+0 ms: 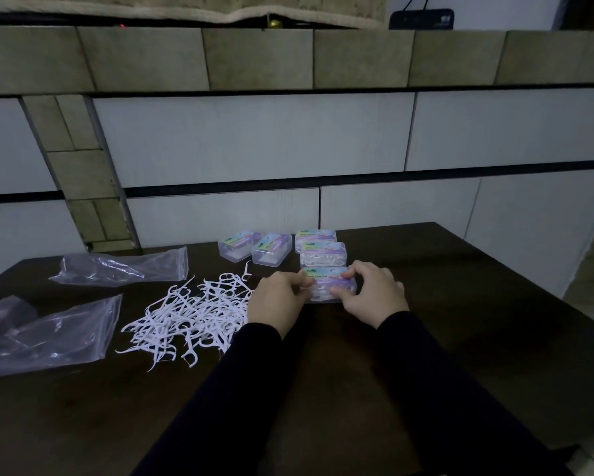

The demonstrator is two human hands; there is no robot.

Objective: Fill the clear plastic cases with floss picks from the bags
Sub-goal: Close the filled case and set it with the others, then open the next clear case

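Three cases look filled, the nearest (328,285) gripped by both the left hand (277,298) and right hand (371,292); two cases (254,249) look empty, with loose picks (189,314) left.

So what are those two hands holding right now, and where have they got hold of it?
Both grip one clear plastic case of floss picks: the left hand pinches its left end, the right hand its right end, fingers curled over the lid.
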